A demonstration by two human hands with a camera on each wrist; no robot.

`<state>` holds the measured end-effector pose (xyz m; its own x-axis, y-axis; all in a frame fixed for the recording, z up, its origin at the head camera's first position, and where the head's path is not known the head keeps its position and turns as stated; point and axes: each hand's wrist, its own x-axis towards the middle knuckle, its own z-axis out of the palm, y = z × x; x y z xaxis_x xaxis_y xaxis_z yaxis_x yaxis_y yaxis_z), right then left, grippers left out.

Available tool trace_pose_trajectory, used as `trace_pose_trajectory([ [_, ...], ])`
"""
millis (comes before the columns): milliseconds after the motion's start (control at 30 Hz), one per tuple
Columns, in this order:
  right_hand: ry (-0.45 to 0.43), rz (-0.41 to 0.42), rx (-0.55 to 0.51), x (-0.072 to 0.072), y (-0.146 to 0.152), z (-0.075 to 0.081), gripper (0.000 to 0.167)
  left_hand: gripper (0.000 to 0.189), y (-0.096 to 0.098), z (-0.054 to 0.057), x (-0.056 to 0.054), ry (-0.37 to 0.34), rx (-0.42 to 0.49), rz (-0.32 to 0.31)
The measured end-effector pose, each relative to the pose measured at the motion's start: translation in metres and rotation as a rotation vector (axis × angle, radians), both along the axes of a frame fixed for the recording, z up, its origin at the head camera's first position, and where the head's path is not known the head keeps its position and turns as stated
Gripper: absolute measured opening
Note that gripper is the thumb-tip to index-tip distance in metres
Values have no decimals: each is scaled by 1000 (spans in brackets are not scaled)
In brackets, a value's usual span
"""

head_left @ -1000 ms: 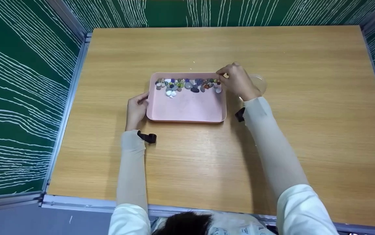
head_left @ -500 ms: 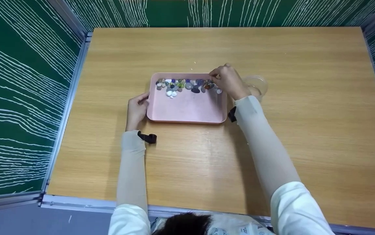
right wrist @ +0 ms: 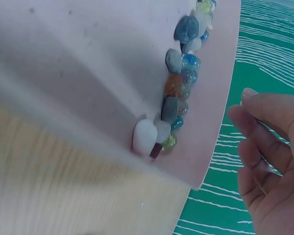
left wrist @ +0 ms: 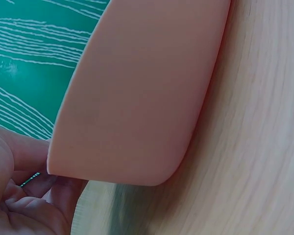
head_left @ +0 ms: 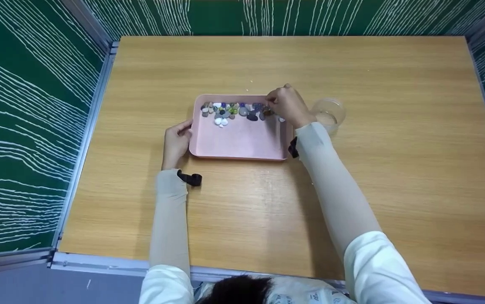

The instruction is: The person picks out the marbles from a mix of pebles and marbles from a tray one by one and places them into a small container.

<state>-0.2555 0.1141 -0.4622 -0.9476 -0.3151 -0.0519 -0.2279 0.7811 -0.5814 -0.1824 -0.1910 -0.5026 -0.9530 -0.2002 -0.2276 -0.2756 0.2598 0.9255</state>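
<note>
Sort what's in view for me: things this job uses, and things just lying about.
In the job:
Pink tray, pinched at its left side by the left hand
Stones and beads, along the tray's far side
Clear container, probably, beside the right hand

Just lying about, seemingly:
White specks on the table, beyond the tray

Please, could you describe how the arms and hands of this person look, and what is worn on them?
The left hand and the right hand are bare. Close-fitting, plain pale beige sleeves cover the forearms to the wrists, with wider white sleeves above. A small black attachment sits at each wrist.
</note>
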Motion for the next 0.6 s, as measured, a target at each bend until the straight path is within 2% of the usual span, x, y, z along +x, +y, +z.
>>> trace_pose_trajectory([
  [167, -3, 5, 46, -2, -7, -2, 19, 38, -1, -1, 0, 3, -12, -14],
  [400, -13, -2, 136, -5, -13, -4, 19, 39, -1, -1, 0, -2, 7, -1],
  [600, 50, 12, 198, -7, -15, -8, 20, 37, -2, -2, -1, 32, 1, -20],
])
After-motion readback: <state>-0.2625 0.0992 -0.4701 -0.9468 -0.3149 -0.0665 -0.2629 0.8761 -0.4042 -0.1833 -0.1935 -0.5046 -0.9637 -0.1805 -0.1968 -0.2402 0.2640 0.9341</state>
